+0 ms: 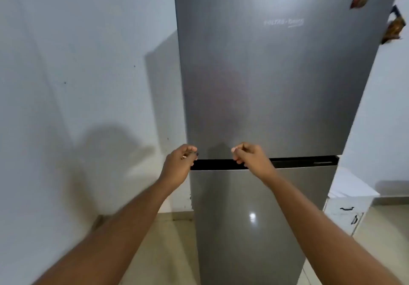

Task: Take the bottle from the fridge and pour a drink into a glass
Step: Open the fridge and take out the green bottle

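A tall grey fridge (265,74) stands straight ahead with both doors closed. A black handle groove (298,162) runs across it between the upper and lower door. My left hand (180,163) is at the fridge's left edge, level with the groove, fingers curled and holding nothing. My right hand (250,157) hovers at the groove a little right of the left hand, fingers also curled and empty. No bottle or glass is visible.
A white wall (77,85) is close on the left of the fridge. A low white cabinet (349,198) with black handles stands to the right. Magnets (359,0) stick on the fridge's upper right. A beige tiled floor (168,247) lies below.
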